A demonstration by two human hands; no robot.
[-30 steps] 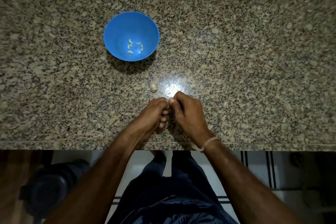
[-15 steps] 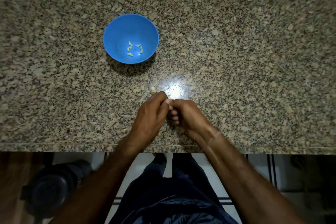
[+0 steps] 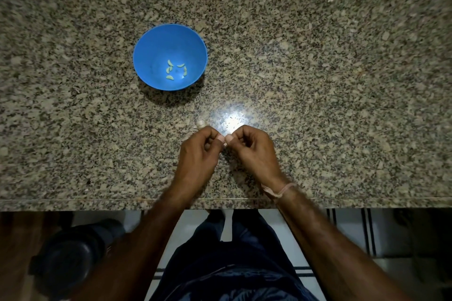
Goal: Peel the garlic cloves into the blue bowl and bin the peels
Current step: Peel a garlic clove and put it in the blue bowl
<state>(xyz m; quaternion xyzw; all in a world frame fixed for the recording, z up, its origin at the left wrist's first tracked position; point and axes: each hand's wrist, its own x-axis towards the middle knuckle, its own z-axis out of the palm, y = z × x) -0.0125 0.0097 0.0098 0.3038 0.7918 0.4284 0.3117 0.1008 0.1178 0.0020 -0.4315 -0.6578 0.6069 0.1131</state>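
Both my forearms reached forward over the near edge of the speckled granite countertop (image 3: 342, 80) and converged, so that my left hand (image 3: 198, 154) and my right hand (image 3: 255, 154) met at the middle with their backs turned up toward me. On each hand the fingers were curled in toward the palm. The two thumbs lay side by side, their tips touching and their nails facing up. Between those thumb tips and the curled forefingers I pinched a small pale piece (image 3: 224, 144). Only a sliver of it showed, too little to tell whether it was clove or skin. A thin pale band (image 3: 281, 189) circled my right wrist. Just beyond my left knuckles a whitish garlic clove (image 3: 200, 124) lay on the counter beside a bright patch of reflected light; whether it touched my hand I could not tell. Farther back and to the left stood the round blue plastic bowl (image 3: 151, 41), upright and well apart from my hands, with five peeled garlic cloves (image 3: 170, 77) lying loose on its bottom. Below the counter edge were my dark trousers (image 3: 220, 264) over the white tiled floor (image 3: 193, 220), and on the floor to the left stood a dark round bin (image 3: 66, 261), dim and blurred.
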